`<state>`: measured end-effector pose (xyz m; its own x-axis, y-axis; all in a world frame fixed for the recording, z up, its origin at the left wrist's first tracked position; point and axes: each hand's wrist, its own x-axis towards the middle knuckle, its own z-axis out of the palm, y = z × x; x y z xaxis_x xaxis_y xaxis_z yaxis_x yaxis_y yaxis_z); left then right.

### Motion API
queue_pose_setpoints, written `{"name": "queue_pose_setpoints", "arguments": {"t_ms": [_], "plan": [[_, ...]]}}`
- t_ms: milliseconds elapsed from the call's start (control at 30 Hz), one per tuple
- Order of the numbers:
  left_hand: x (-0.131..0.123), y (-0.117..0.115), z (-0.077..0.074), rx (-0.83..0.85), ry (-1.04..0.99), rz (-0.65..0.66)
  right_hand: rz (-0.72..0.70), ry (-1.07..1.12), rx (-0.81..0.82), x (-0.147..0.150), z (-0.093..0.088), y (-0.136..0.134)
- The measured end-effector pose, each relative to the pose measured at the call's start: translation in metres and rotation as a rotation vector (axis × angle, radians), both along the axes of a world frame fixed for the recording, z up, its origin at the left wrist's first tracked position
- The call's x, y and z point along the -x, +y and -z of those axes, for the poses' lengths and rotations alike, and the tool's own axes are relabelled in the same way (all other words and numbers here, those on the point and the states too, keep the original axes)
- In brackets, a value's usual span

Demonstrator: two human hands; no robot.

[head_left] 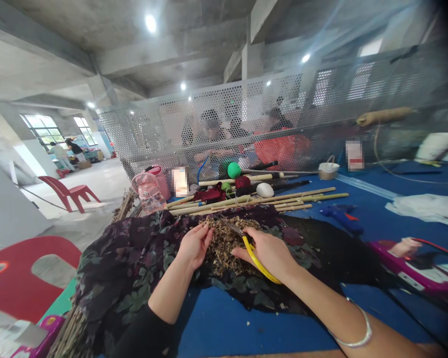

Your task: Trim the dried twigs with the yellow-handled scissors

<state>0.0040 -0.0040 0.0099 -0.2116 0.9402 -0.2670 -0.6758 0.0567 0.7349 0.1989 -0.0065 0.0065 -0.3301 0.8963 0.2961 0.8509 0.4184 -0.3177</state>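
A heap of brown, crumbly dried plant bits (226, 258) lies on a dark floral cloth (123, 248) in front of me. My left hand (194, 244) is closed in a pinch at the heap's left edge, on what looks like a small piece of the dried plant. My right hand (271, 251) grips a pair of scissors (260, 263) with yellow handles. Their metal blades point left over the heap, toward my left fingertips. Whether the blades touch anything is too small to tell.
Behind the cloth lie bamboo sticks (246, 200), a green ball (234, 170) and a white egg-shaped ball (265, 190). A blue glue gun (341, 218) and a purple power strip (410, 268) are at right. A perforated metal screen (153, 134) stands behind; red chairs (72, 191) are left.
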Motion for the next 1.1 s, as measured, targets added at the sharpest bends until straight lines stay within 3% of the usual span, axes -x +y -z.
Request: {"name": "queue_pose_setpoints", "arguments": {"t_ms": [333,1100], "plan": [[-0.015,-0.011,-0.004,-0.090,0.098,0.137,-0.098,0.071,-0.004,0.005,-0.002,-0.007],[-0.020,-0.016,0.000,-0.069,0.190,0.034,-0.089,-0.124,-0.079,0.006,-0.005,-0.011]]}}
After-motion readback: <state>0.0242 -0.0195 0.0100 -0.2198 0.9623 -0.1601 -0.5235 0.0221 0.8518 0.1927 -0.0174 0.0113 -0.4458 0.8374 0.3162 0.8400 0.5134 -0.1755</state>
